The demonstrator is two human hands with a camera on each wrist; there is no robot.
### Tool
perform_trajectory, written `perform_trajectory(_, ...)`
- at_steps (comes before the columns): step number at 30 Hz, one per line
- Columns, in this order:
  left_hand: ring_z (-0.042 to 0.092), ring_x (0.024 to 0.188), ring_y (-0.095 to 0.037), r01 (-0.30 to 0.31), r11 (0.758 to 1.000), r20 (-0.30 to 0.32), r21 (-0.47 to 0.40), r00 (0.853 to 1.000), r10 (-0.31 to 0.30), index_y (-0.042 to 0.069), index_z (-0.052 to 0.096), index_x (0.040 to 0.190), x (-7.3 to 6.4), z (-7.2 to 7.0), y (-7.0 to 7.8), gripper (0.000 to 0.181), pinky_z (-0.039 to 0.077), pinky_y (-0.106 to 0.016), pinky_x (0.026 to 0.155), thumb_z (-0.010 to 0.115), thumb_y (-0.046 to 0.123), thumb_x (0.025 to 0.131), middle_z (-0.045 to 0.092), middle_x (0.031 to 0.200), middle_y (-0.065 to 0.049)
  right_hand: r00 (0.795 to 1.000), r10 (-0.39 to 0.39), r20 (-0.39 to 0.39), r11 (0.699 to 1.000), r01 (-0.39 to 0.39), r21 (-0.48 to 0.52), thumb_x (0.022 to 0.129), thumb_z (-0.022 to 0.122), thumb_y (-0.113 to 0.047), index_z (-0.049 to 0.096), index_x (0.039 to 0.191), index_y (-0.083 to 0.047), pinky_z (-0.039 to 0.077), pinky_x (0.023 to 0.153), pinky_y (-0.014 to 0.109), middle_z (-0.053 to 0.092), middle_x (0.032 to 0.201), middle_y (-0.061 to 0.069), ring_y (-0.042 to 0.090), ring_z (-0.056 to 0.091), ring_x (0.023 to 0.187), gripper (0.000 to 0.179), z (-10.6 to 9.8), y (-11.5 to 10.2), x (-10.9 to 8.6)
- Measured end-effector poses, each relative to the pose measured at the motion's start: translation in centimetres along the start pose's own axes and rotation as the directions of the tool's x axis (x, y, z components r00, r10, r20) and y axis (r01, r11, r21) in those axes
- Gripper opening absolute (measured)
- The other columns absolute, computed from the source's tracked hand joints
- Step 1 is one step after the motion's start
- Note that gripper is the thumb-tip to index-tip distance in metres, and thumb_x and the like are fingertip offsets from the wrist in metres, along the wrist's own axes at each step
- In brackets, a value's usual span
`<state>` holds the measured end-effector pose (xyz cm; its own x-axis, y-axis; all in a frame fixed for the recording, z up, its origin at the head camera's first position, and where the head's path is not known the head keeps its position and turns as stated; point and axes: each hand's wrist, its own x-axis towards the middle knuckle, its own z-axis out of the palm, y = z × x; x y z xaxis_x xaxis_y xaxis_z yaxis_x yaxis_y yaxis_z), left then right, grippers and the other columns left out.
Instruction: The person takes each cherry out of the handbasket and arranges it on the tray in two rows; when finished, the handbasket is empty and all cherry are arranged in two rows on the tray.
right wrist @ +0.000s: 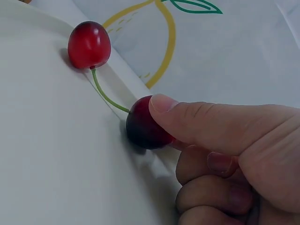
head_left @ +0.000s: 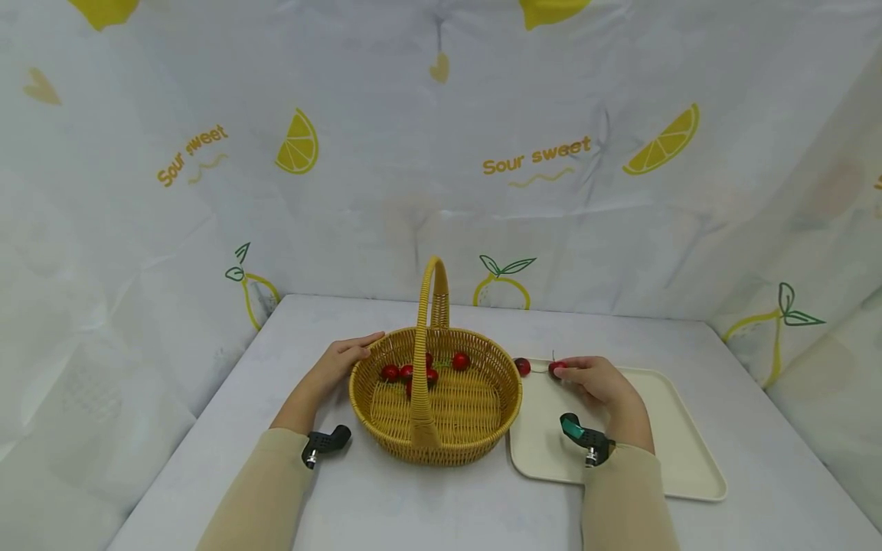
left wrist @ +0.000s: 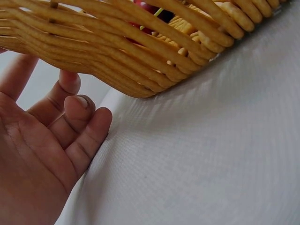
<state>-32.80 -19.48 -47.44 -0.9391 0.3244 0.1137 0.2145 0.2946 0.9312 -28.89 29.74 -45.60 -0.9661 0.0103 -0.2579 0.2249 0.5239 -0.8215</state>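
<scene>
My right hand [head_left: 601, 379] pinches a dark red cherry [right wrist: 146, 123] between thumb and forefinger, at the far edge of the cream tray [head_left: 544, 451]. In the right wrist view a green stem runs from that cherry toward a second, brighter red cherry [right wrist: 89, 45], which lies at the tray's corner near the basket. My left hand [head_left: 339, 360] holds the left rim of a yellow woven basket [head_left: 441, 455]. In the left wrist view its lower fingers [left wrist: 89, 136] are loosely bent under the basket's side. Several red cherries [head_left: 460, 360] lie inside, toward the back left.
The basket's tall arched handle [head_left: 422, 337] rises over its middle. The tray stands right beside the basket, on a white-covered table [head_left: 386, 505]. A white cloth [head_left: 427, 191] printed with lemons hangs behind and at the sides.
</scene>
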Motion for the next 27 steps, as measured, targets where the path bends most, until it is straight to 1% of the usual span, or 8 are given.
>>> perform_trajectory(3, 0.035, 0.148, -0.035, 0.002, 1.0, 0.0, -0.004, 1.0, -0.002, 0.011, 0.058, 0.147, -0.1, 0.0, 0.0, 0.05, 0.021, -0.055, 0.122, 0.051, 0.013, 0.097, 0.051, 0.153, -0.01, 1.0, -0.005, -0.004, 1.0, 0.005, -0.02, 0.096, 0.072, -0.031, 0.067, 0.131, 0.0, 0.04, 0.072, 0.031, 0.063, 0.098, 0.002, 0.02, 0.048, 0.086, 0.047, -0.2, -0.1, -0.2)
perform_trajectory(4, 0.035, 0.148, -0.035, 0.004, 1.0, 0.0, -0.005, 1.0, -0.004, 0.011, 0.058, 0.147, -0.1, 0.0, 0.0, 0.05, 0.021, -0.055, 0.122, 0.051, 0.012, 0.097, 0.051, 0.153, -0.009, 1.0, -0.01, -0.006, 1.0, 0.009, -0.025, 0.097, 0.071, -0.032, 0.066, 0.133, 0.0, 0.04, 0.073, 0.032, 0.063, 0.099, 0.003, 0.021, 0.048, 0.086, 0.049, -0.3, -0.2, -0.2)
perform_trajectory(6, 0.036, 0.148, -0.035, 0.009, 1.0, -0.003, -0.009, 1.0, -0.009, 0.012, 0.058, 0.147, -0.1, 0.1, 0.0, 0.051, 0.021, -0.055, 0.121, 0.05, 0.012, 0.097, 0.051, 0.153, -0.009, 1.0, -0.009, -0.012, 1.0, 0.009, -0.026, 0.097, 0.07, -0.033, 0.064, 0.137, -0.002, 0.04, 0.075, 0.033, 0.062, 0.092, 0.001, 0.02, 0.048, 0.081, 0.051, -0.5, -0.4, -0.3)
perform_trajectory(7, 0.036, 0.148, -0.036, 0.009, 1.0, -0.003, -0.006, 1.0, -0.009, 0.011, 0.057, 0.147, -0.1, 0.1, 0.0, 0.051, 0.022, -0.056, 0.121, 0.05, 0.012, 0.097, 0.05, 0.153, -0.01, 1.0, -0.008, -0.016, 1.0, 0.008, -0.02, 0.097, 0.07, -0.034, 0.062, 0.138, -0.002, 0.04, 0.072, 0.032, 0.06, 0.085, -0.001, 0.019, 0.047, 0.075, 0.053, -0.6, -0.5, -0.4)
perform_trajectory(10, 0.036, 0.148, -0.036, 0.015, 1.0, -0.006, -0.008, 1.0, -0.015, 0.011, 0.057, 0.148, 0.0, 0.1, 0.1, 0.052, 0.022, -0.057, 0.121, 0.05, 0.013, 0.097, 0.05, 0.153, -0.01, 1.0, -0.009, -0.014, 1.0, 0.009, 0.025, 0.098, 0.068, -0.034, 0.057, 0.143, -0.002, 0.038, 0.062, 0.032, 0.044, 0.064, -0.003, 0.015, 0.037, 0.055, 0.056, -0.9, -0.8, -0.4)
perform_trajectory(13, 0.036, 0.148, -0.036, 0.014, 1.0, -0.006, -0.001, 1.0, -0.014, 0.011, 0.056, 0.148, -0.1, 0.1, 0.2, 0.052, 0.022, -0.057, 0.121, 0.05, 0.013, 0.097, 0.05, 0.153, -0.01, 1.0, -0.02, -0.017, 0.997, 0.021, 0.068, 0.099, 0.067, -0.033, 0.054, 0.146, -0.004, 0.037, 0.059, 0.032, 0.038, 0.057, -0.006, 0.012, 0.034, 0.05, 0.057, -1.2, -1.2, -0.5)
perform_trajectory(19, 0.035, 0.148, -0.035, 0.014, 1.0, -0.004, -0.001, 1.0, -0.014, 0.011, 0.058, 0.147, 0.0, 0.1, 0.2, 0.051, 0.021, -0.055, 0.122, 0.051, 0.013, 0.097, 0.051, 0.152, -0.008, 0.995, -0.093, -0.022, 0.988, 0.095, 0.118, 0.1, 0.067, -0.034, 0.051, 0.149, -0.005, 0.036, 0.059, 0.033, 0.034, 0.059, -0.005, 0.013, 0.03, 0.051, 0.06, -1.8, -2.7, -1.2)
perform_trajectory(27, 0.037, 0.148, -0.03, 0.033, 0.999, -0.009, -0.002, 0.999, -0.033, 0.015, 0.059, 0.146, 0.1, 0.1, 0.0, 0.051, 0.022, -0.052, 0.122, 0.052, 0.014, 0.096, 0.053, 0.152, -0.003, 0.975, -0.222, -0.027, 0.966, 0.224, 0.126, 0.098, 0.07, -0.035, 0.053, 0.146, -0.003, 0.038, 0.061, 0.031, 0.036, 0.065, -0.004, 0.012, 0.031, 0.053, 0.06, -1.5, -5.5, -2.5)
